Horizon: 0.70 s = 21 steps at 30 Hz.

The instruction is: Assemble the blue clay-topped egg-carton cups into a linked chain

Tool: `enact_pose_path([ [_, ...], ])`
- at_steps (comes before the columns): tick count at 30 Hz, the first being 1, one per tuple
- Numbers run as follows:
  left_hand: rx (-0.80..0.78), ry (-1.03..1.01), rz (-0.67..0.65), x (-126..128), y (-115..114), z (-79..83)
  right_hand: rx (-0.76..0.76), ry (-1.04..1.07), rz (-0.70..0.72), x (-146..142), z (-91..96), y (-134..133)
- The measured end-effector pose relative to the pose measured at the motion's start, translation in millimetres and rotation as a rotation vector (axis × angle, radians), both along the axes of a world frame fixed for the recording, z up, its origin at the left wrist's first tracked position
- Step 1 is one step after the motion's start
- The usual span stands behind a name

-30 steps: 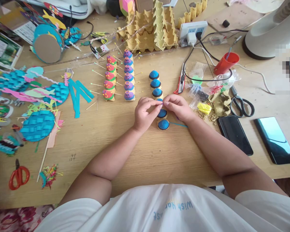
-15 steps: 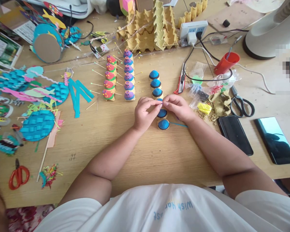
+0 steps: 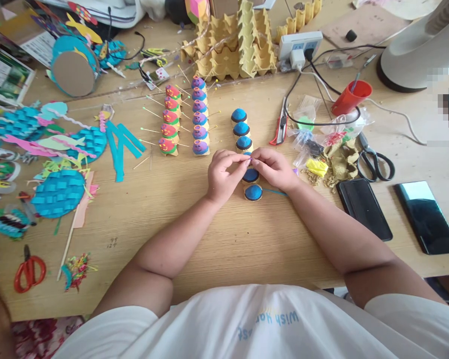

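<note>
My left hand point(image 3: 224, 172) and my right hand point(image 3: 274, 167) meet fingertip to fingertip above a row of egg-carton cups topped with blue domes point(image 3: 253, 192). Between the pinched thumbs and forefingers is a tiny purple piece of what looks like modelling clay point(image 3: 250, 159), mostly covered by the fingers. Dark bands ring the blue domes, and my hands partly hide one of them. A thin blue strip point(image 3: 275, 191) lies beside the nearest cup. Close to my right wrist is another purple bit point(image 3: 295, 171).
Left of my hands stand a purple caterpillar row point(image 3: 200, 119) and a red one point(image 3: 169, 117), with pins sticking out. To the right are a box cutter point(image 3: 282, 123), yellow clay point(image 3: 317, 168), black scissors point(image 3: 374, 162), a red cup point(image 3: 350, 97) and a phone point(image 3: 427, 217). Egg trays point(image 3: 224, 50) stand behind.
My right hand has shifted slightly left and its fingers have changed position around the purple piece. The purple bit by my right wrist now shows more clearly. My left hand has barely moved.
</note>
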<state>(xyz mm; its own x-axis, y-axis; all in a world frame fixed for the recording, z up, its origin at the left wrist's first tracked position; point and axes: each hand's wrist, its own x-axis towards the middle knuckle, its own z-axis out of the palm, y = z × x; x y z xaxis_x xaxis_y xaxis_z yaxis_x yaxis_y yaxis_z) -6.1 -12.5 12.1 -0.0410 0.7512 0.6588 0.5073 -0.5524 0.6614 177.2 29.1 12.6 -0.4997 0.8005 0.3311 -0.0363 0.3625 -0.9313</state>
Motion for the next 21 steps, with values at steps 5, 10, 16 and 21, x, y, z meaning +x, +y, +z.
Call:
enact_pose_path([
  [5,0.006,0.009,0.005,-0.2,-0.5,-0.3,0.037,-0.037,-0.035,0.6,-0.5,0.0],
  [10,0.017,0.024,0.008,-0.2,-0.4,-0.5,0.05,-0.037,-0.046,-0.1,-0.5,0.0],
  [16,0.018,0.024,0.0,0.8,-1.3,0.3,0.029,-0.03,-0.057,-0.4,2.9,-1.0],
  [21,-0.006,-0.003,-0.017,0.5,-1.9,1.4,0.024,-0.035,-0.063,-0.2,5.9,-2.0],
])
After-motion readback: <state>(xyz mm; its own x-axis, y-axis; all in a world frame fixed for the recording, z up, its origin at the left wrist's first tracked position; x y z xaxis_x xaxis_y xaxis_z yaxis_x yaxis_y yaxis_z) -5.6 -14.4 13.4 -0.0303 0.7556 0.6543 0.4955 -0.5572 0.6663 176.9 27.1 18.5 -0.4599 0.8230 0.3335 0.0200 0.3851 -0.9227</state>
